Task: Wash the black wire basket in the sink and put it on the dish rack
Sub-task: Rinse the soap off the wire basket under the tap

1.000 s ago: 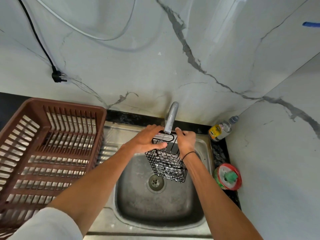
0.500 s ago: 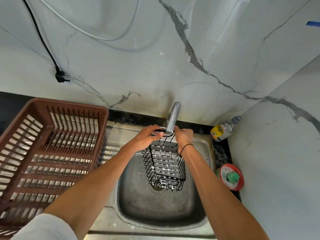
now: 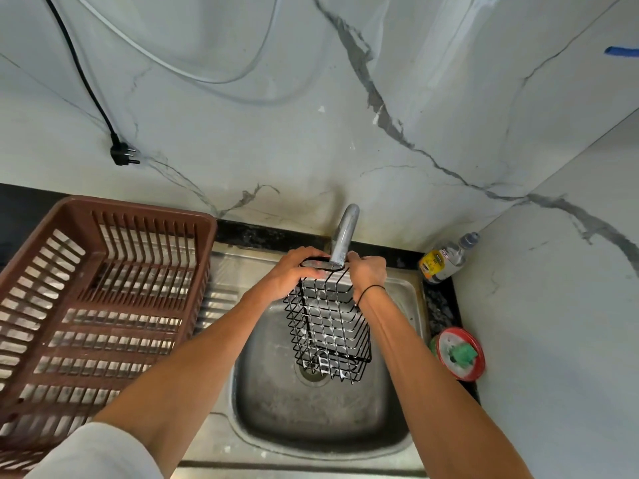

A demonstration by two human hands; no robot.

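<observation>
The black wire basket [image 3: 328, 333] hangs upright over the steel sink [image 3: 262, 402], its open top right under the faucet spout [image 3: 342, 236]. My left hand [image 3: 294, 274] grips the basket's top rim on the left side. My right hand [image 3: 368, 271] grips the rim on the right side. The basket's bottom hovers above the drain [image 3: 311, 373]. A brown plastic dish rack [image 3: 83, 305] stands on the drainboard to the left of the sink, with nothing in it.
A clear bottle with a yellow label [image 3: 446, 259] lies in the back right corner. A red-rimmed round tub with a green scrubber [image 3: 460, 354] sits right of the sink. A black plug [image 3: 122, 155] dangles against the marble wall.
The basket has been turned from tilted to hanging upright, its mouth brought up under the spout. Both hands rose slightly with it.
</observation>
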